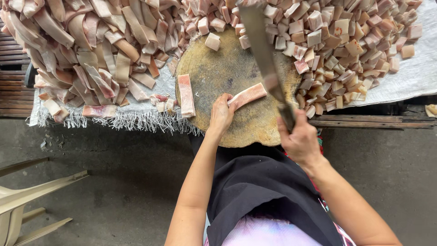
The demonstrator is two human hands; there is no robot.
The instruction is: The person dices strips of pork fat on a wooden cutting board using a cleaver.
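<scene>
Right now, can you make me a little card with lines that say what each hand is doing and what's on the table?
left hand: presses on a meat strip lying on the round wooden block
right hand: grips a cleaver, blade raised over the strip
also on block: second strip near its left edge
left pile: long uncut strips
right pile: small cut cubes
under piles: white cloth

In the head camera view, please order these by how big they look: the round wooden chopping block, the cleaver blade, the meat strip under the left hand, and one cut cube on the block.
1. Round wooden chopping block
2. Cleaver blade, raised nearer the camera, so its size is unsure
3. Meat strip held by the left hand
4. Cut cube
</scene>
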